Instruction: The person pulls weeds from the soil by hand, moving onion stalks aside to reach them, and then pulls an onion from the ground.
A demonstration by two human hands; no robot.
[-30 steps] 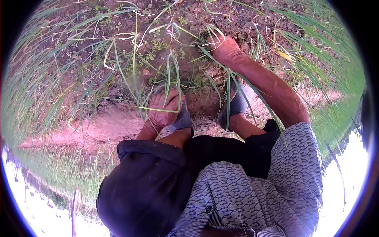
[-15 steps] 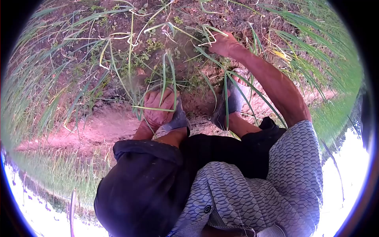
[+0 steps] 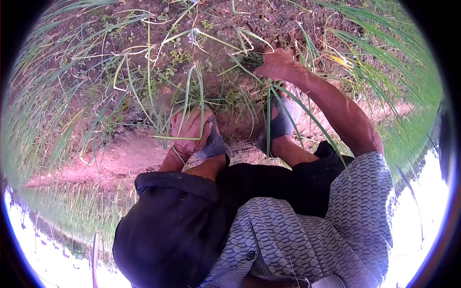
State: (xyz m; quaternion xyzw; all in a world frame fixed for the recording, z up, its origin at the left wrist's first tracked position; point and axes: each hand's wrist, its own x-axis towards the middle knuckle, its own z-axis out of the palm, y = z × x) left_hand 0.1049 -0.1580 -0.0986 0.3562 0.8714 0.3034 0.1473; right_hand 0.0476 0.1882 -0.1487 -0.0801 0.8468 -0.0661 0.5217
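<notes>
My left hand is low beside my left foot, its fingers curled under and its back facing up. Long green onion-like leaves cross in front of it, and whatever its fingers hold is hidden. My right hand reaches down to the soil ahead of my right foot, with its fingers bent together among small weeds. Its fingertips are covered, so what they grip cannot be made out. A bent, pale-tipped leaf stands just beyond that hand.
My feet, in grey footwear, are planted on the bare soil. Low leafy weeds grow between the plants ahead. Dense long green leaves lean in from the right, and more from the left.
My right hand has drawn back slightly toward my right foot, and its fingers point lower. My left hand stays beside my left foot. The view has shifted a little.
</notes>
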